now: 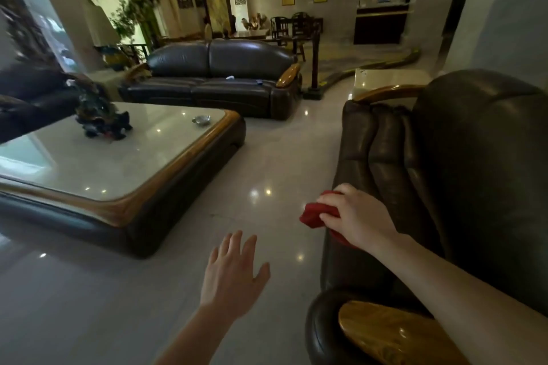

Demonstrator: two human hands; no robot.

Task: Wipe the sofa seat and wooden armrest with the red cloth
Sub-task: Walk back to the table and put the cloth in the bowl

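Observation:
My right hand point(354, 215) grips the bunched red cloth point(312, 215) at the front edge of the dark leather sofa seat point(382, 163) on the right. The near wooden armrest point(385, 335) lies at the bottom right, partly under my right forearm. The far wooden armrest point(382, 92) curves along the sofa's other end. My left hand point(232, 274) hovers over the floor to the left of the sofa, fingers spread and holding nothing.
A low marble-topped coffee table point(178, 169) with a wooden rim stands to the left, bearing a dark ornament point(100, 118) and a small ashtray point(201, 119). Another dark sofa point(213, 77) faces from the back. Glossy tiled floor point(281, 157) runs between them.

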